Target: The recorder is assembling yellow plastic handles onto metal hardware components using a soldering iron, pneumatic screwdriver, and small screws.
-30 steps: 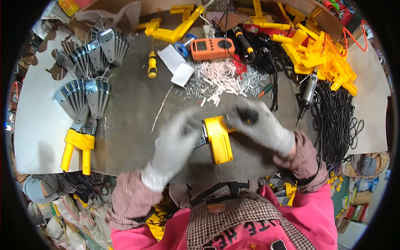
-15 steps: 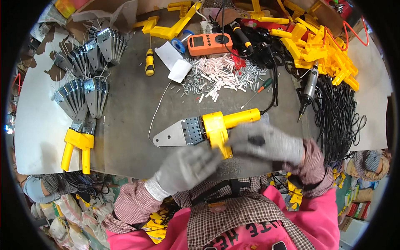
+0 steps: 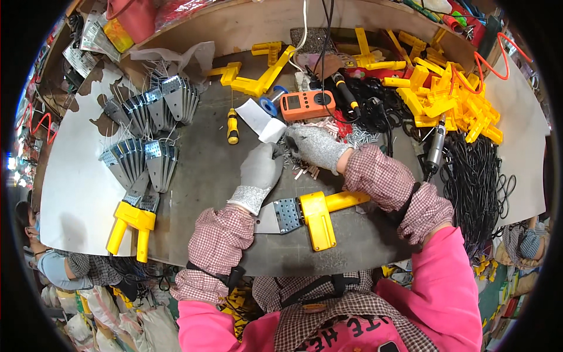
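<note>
Both my hands wear grey gloves and meet at the pile of small screws (image 3: 362, 138) and pale pink tubes (image 3: 314, 171). My left hand (image 3: 260, 167) is at the pile's left edge, just below a folded white paper (image 3: 271, 130), its fingers curled together. Over the pile lies my right hand (image 3: 316, 146), fingers bent inward toward the left one. Whatever their fingertips hold is hidden. Nearer me, a yellow-handled tool (image 3: 316, 220) with a perforated metal guard and flat grey plate lies on the table, partly behind my left wrist and right sleeve.
An orange multimeter (image 3: 307, 105), a yellow screwdriver (image 3: 233, 127) and a blue spool (image 3: 268, 106) lie beyond my hands. Metal plate assemblies (image 3: 155, 111) and another yellow-handled tool (image 3: 132, 218) are at left. Yellow housings (image 3: 440, 94), a powered driver (image 3: 436, 146) and black cables (image 3: 475, 188) fill the right.
Both hands have moved away from the yellow-handled tool, forward to the screws and tubes. The tool stays on the table, and the whole view has shifted.
</note>
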### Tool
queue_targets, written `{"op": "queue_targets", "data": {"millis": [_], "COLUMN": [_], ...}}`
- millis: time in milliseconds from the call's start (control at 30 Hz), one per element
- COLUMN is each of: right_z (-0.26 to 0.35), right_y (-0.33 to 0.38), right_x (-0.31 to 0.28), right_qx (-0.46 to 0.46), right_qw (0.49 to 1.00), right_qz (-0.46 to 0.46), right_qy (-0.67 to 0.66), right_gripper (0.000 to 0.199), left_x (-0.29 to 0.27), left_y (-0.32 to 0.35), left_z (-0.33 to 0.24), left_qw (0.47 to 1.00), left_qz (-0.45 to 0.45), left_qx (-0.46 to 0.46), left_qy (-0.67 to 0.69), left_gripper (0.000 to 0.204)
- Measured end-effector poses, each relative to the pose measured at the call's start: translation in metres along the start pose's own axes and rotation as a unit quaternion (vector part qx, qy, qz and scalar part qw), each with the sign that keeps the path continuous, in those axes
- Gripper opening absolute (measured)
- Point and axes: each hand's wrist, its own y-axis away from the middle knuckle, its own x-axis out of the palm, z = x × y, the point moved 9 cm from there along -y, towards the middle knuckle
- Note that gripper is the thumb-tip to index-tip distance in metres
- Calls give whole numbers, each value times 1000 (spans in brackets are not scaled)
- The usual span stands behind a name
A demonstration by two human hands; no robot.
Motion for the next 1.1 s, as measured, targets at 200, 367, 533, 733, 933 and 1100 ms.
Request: {"op": "queue_targets", "data": {"millis": [200, 367, 533, 733, 933, 1100], "right_z": [0, -17, 16, -7, 2, 4], "right_y": [-9, -11, 53, 203, 209, 219], "right_x": [8, 15, -77, -83, -49, -39], "right_qx": [-30, -57, -70, 112, 124, 106], "right_qw": [1000, 979, 975, 952, 965, 968], "right_qz": [0, -69, -199, -136, -166, -188], "right_qy": [-7, 185, 77, -252, -164, -131], "right_gripper": [21, 22, 15, 9, 18, 24], "left_x": [-24, 0, 1, 17, 77, 61], "left_y": [18, 33, 38, 43, 44, 79], "left_z": [-15, -31, -15, -85, -136, -159], "left_qw": [976, 959, 952, 955, 941, 907], "left_qz": [-15, 32, 96, 186, 261, 151], "left_qx": [138, 196, 174, 142, 168, 394], "left_qy": [-168, -200, -234, 183, 133, 0], "left_gripper": [16, 14, 18, 19, 19, 21]}}
